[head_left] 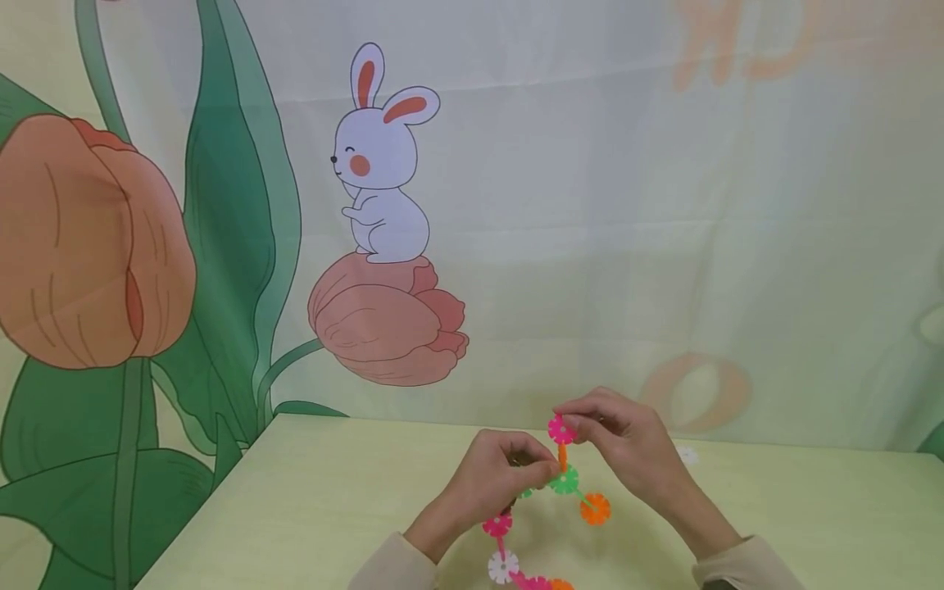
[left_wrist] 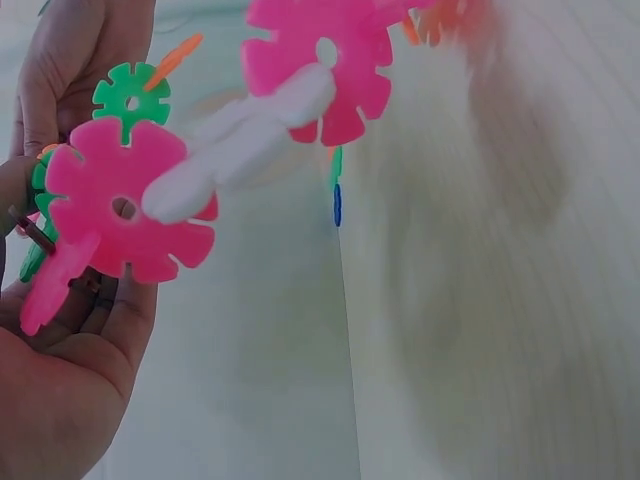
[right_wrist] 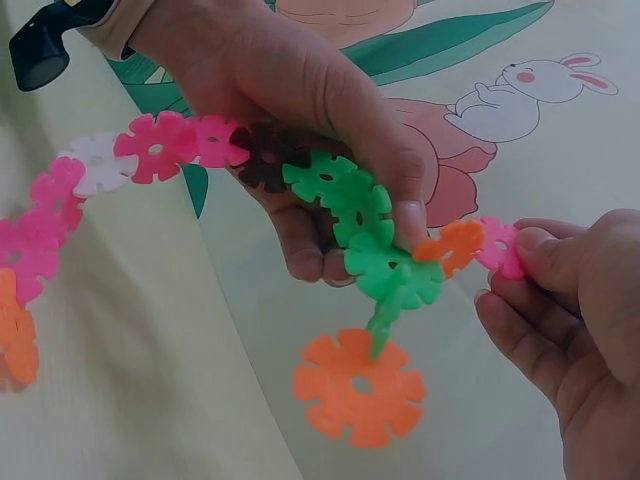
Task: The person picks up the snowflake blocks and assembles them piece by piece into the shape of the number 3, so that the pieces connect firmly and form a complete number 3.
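Slotted plastic snowflake discs are joined edge to edge in a chain. My left hand (head_left: 490, 479) pinches the chain near a green disc (right_wrist: 393, 275), beside a dark brown disc (right_wrist: 265, 157). Between finger and thumb, my right hand (head_left: 630, 438) holds a pink disc (right_wrist: 500, 248) joined to an orange disc (right_wrist: 455, 247), which meets the green one. A larger-looking orange disc (head_left: 595, 509) hangs off a green branch. From the left hand the chain runs down through pink discs (left_wrist: 130, 200) and a white disc (head_left: 503, 566), leaving the head view's bottom edge.
A pale yellow-green table (head_left: 332, 500) lies under the hands. On it, behind the right wrist, is a loose white piece (head_left: 687, 454). A cloth backdrop (head_left: 553, 246) printed with tulips and a rabbit hangs behind the table.
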### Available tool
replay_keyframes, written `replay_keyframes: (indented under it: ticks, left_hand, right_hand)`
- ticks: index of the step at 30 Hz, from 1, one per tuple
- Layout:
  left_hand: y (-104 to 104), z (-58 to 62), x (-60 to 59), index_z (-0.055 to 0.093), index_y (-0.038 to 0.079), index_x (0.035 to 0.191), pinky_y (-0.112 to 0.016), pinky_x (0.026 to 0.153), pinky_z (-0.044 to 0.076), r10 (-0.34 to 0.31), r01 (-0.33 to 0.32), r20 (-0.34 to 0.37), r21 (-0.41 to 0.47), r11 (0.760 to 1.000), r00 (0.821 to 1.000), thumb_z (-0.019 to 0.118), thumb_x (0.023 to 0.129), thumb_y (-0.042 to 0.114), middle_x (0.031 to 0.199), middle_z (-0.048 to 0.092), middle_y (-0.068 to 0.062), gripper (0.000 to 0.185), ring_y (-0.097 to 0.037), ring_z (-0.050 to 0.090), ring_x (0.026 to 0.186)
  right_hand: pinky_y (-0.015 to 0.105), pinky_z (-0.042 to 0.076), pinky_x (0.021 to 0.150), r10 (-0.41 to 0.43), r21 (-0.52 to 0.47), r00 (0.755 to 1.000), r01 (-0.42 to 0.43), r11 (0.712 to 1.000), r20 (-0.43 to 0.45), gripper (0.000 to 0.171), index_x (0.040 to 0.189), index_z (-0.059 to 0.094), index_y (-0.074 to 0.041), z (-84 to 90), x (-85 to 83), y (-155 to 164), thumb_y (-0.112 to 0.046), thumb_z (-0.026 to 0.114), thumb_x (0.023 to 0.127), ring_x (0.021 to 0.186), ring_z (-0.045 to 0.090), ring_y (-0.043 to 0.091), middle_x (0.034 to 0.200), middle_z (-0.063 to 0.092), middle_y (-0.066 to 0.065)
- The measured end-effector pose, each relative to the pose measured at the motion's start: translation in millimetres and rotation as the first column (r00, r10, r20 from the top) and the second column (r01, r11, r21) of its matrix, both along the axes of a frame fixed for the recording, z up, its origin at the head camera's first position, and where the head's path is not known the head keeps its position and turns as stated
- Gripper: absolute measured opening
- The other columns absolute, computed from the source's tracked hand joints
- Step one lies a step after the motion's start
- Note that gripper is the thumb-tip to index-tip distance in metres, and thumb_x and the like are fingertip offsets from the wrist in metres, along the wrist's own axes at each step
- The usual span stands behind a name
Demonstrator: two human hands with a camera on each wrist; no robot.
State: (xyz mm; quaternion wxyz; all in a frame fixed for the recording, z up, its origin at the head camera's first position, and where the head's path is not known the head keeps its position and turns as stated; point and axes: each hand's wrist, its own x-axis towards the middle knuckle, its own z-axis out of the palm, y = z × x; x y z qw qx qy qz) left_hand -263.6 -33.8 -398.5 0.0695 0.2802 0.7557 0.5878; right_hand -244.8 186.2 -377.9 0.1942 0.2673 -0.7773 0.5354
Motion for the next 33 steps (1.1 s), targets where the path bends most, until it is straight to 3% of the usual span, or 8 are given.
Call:
replay_keyframes:
  ticks: [12, 18, 28, 33]
  left_hand:
    - [-1.2, -2.4, -1.2, 0.082, 0.012, 0.091, -0.018, 0.041, 0.032, -0.021, 0.021, 0.033, 0.013, 1.000, 0.999, 0.078, 0.094, 0.016, 0.077, 0.072, 0.003, 0.007, -0.010, 0.038, 0.044]
    - [-2.6, -3.9, -1.9, 0.082, 0.013, 0.090, -0.018, 0.040, 0.030, -0.004, 0.004, 0.028, 0.004, 1.000, 1.000, 0.078, 0.094, 0.018, 0.076, 0.071, 0.003, 0.008, -0.010, 0.035, 0.042]
    - [-1.2, -2.5, -2.5, 0.083, 0.011, 0.092, -0.019, 0.041, 0.028, 0.007, -0.008, 0.029, 0.019, 1.000, 1.000, 0.078, 0.095, 0.018, 0.079, 0.073, 0.002, 0.009, -0.010, 0.035, 0.045]
    - [2.6, -2.8, 0.2, 0.082, 0.008, 0.092, -0.020, 0.052, 0.041, 0.029, -0.029, -0.009, 0.033, 0.999, 1.000, 0.077, 0.095, 0.016, 0.082, 0.075, 0.000, 0.009, -0.009, 0.054, 0.063]
  right_hand:
    - [0.029, 0.061, 0.077, -0.118, -0.031, 0.993, 0.118, 0.993, 0.006, 0.010, 0.110, 0.080, -0.013, -0.5, 1.6, -7.0, -0.012, 0.074, 0.102, 0.085, 0.073, 0.017, 0.098, 0.075, -0.003]
    - [0.034, 0.064, 0.082, -0.018, -0.042, 0.998, 0.020, 0.999, 0.052, 0.010, 0.109, 0.080, -0.011, 0.1, 1.7, -6.7, -0.011, 0.073, 0.102, 0.088, 0.074, 0.021, 0.102, 0.074, 0.001]
    - [0.035, 0.063, 0.086, 0.029, -0.007, 0.996, -0.028, 1.000, 0.087, 0.010, 0.109, 0.079, -0.011, -0.9, 2.1, -4.4, -0.011, 0.071, 0.103, 0.089, 0.074, 0.021, 0.102, 0.073, 0.001]
    - [0.034, 0.063, 0.086, 0.035, 0.014, 0.996, -0.036, 0.999, 0.077, 0.011, 0.109, 0.079, -0.015, -0.1, 2.6, -0.2, -0.010, 0.072, 0.103, 0.089, 0.073, 0.020, 0.101, 0.073, 0.000]
